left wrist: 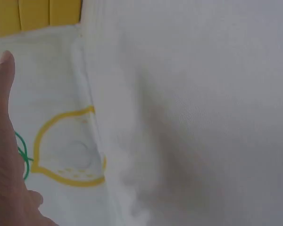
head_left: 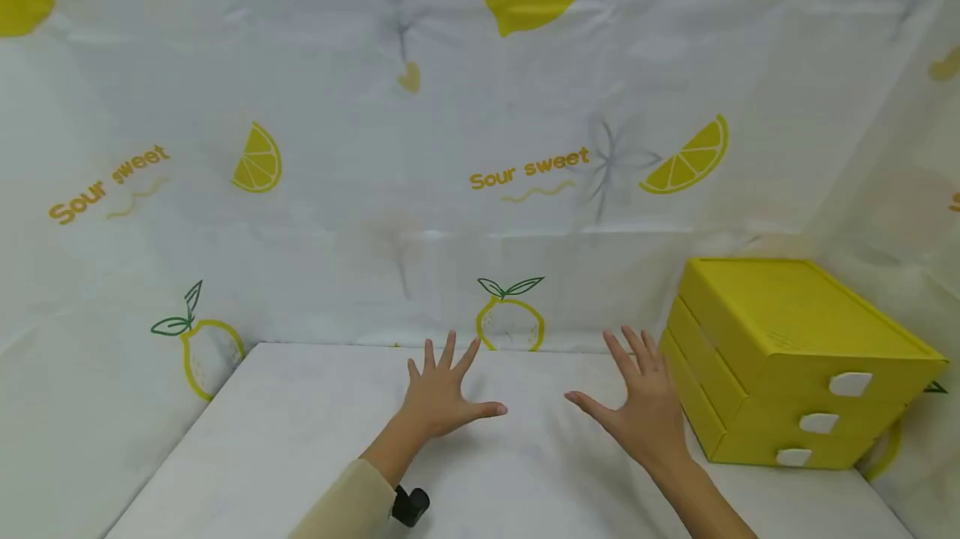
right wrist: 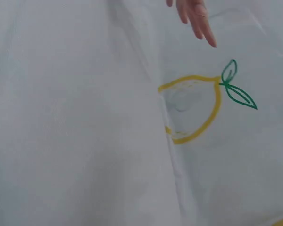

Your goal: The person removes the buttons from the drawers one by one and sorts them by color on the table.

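Both hands are held out over the white tabletop [head_left: 517, 481], fingers spread and nothing in either. The left hand [head_left: 437, 399] is left of the middle, its thumb pointing right. Across from it is the right hand [head_left: 647, 412], its thumb pointing left, with a gap between the two. Nearest to the right hand stands a yellow three-drawer box [head_left: 817, 306] with white pull tabs. In the left wrist view the left thumb [left wrist: 2, 89] shows large at the left edge. Fingers of the left hand [right wrist: 195, 16] appear at the top of the right wrist view.
Behind the table rises a white cloth backdrop [head_left: 337, 272] printed with lemons and the words "Sour sweet". The yellow box sits at the table's right side. A small black device [head_left: 410, 506] is on the left wrist, beside a beige sleeve [head_left: 348, 501].
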Demonstrator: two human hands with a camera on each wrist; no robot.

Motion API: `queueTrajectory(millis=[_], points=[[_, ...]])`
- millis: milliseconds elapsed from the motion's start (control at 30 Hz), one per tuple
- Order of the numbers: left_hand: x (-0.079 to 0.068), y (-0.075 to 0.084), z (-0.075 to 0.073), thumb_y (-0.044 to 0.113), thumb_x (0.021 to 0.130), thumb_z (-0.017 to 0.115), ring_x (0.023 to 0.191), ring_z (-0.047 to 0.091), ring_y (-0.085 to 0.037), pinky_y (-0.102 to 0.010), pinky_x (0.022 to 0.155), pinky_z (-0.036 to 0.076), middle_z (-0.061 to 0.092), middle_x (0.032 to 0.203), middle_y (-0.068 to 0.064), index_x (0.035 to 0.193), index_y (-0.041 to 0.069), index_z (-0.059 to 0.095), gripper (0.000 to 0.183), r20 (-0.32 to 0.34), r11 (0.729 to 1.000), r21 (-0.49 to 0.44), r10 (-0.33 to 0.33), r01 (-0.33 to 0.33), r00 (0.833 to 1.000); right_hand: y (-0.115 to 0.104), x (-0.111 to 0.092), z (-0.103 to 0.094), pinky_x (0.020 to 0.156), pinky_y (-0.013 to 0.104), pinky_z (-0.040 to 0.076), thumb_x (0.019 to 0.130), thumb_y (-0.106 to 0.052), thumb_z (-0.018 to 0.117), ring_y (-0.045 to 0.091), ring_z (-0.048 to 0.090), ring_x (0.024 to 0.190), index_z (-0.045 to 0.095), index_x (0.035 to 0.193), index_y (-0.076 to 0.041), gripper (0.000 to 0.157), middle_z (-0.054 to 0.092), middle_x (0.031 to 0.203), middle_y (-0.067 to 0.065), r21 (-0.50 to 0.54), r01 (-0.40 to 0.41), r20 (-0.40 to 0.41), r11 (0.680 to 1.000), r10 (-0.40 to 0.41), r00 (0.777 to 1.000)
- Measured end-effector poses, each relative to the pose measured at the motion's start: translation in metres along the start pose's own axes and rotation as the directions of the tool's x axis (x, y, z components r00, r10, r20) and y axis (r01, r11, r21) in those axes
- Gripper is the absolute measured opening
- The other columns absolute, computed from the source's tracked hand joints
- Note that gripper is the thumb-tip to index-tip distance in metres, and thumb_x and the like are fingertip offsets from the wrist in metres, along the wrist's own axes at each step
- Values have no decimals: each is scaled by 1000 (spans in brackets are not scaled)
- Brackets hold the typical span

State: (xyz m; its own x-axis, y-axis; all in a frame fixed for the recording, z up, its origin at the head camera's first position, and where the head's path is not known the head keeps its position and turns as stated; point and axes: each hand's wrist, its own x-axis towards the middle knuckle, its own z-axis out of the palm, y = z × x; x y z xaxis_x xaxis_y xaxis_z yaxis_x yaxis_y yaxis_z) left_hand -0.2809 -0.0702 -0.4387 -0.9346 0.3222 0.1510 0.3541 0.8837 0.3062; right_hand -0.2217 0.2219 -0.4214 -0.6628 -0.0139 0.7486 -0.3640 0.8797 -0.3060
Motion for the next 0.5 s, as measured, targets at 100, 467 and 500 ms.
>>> queueTrajectory(millis=[100, 467, 500], points=[[2, 23, 7, 86, 76, 57, 152, 13, -56, -80, 113, 19, 13, 171, -11, 162, 37, 12, 108, -25, 996, -52, 70, -71, 997, 10, -8, -18, 122, 51, 35, 78, -80, 63, 48, 39, 144, 59, 140, -6, 97, 53, 145, 26, 59, 83, -218, 995, -68, 974], [11, 117, 31, 79, 81, 60, 155, 20, -45, -70, 119, 22, 17, 171, -5, 161, 41, 4, 104, -68, 946, -249, 196, -207, 978, 39, -19, -71, 120, 25, 33, 76, -79, 68, 45, 50, 135, 60, 128, 8, 102, 57, 135, 33, 81, -34, -693, 996, 81, 717], [11, 124, 34, 77, 82, 62, 155, 21, -43, -69, 120, 23, 18, 171, -5, 161, 41, 5, 104, -70, 939, -276, 193, -205, 979, 44, -20, -74, 120, 26, 32, 75, -79, 68, 44, 49, 136, 59, 130, 8, 104, 56, 137, 32, 96, -59, -694, 994, 109, 711]])
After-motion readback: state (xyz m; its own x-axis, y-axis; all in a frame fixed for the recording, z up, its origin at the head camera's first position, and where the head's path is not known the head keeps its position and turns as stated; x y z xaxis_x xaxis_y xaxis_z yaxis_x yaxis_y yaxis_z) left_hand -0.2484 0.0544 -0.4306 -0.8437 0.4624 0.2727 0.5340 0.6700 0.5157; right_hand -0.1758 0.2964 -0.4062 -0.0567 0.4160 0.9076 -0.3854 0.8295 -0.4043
